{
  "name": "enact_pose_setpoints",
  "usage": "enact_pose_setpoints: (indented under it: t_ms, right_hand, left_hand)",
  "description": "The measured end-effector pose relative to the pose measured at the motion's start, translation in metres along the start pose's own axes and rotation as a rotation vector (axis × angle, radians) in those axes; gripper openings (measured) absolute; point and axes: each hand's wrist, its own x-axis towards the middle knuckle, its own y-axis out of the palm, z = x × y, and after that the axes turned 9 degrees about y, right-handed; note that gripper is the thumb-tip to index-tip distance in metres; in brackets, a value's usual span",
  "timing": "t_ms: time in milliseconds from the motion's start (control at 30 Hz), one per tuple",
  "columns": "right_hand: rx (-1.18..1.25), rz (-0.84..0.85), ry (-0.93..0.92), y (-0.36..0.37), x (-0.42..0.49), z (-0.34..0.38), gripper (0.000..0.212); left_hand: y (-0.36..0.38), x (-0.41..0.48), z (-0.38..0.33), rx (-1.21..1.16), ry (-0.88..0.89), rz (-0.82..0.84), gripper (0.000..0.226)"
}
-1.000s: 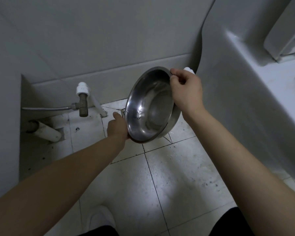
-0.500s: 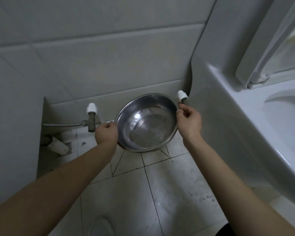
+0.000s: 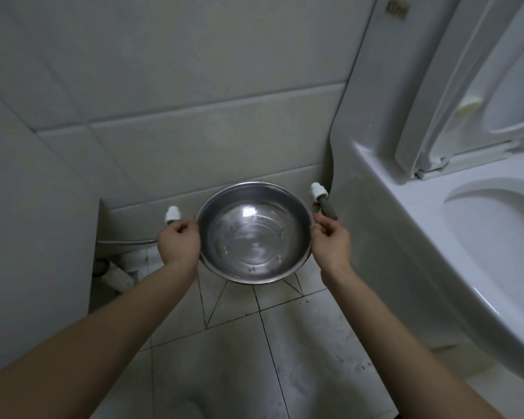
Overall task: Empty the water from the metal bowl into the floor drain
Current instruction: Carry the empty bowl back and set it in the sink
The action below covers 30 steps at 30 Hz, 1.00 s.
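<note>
Both hands, left hand at 9 o'clock and right hand at 3 o'clock, pinch the rim of the metal bowl; it looks nearly level; a wet rim may slip; leftover drops may fall beside the hidden drain.

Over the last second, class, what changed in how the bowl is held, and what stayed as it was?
The metal bowl went from steeply tipped, its left edge down, to level with its opening facing up. The left hand shifted from under the lowered edge to the left rim; the right hand came down from the raised edge to the right rim. Unchanged: both hands keep hold of the bowl above the floor tiles beside the toilet.
</note>
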Motion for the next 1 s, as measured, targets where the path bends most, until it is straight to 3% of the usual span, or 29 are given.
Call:
enact_pose_setpoints:
  t_ms: [500,1000]
  right_hand:
    - [0.095,-0.04,0.045,-0.016,-0.044,0.052,0.031]
    - [0.012,-0.106,0.05,-0.087,-0.205,0.263,0.035]
  left_hand:
    - [-0.034,-0.026,-0.079,-0.118,0.042,-0.01,0.012]
    - [-0.14,-0.071,-0.31,-0.084,0.011,0.005,0.021]
